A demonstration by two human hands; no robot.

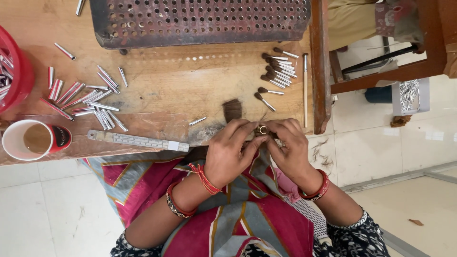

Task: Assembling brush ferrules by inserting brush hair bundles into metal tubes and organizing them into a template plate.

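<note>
Both hands meeting at the table edge, left hand (228, 154) and right hand (288, 150) pinching one small brass ring ferrule (262, 129), one dark bristle tuft (232, 110) just beyond, one steel ruler (138, 141), one cup (33, 139).

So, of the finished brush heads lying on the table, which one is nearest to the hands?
The lowest brush head, its dark tuft pointing up-left; it lies apart, below the cluster, closest to the right hand.

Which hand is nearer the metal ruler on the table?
Left. The left hand sits just right of the metal ruler, close to its near end. The right hand is farther right, beyond the left hand, both pinching a small brass ring.
</note>
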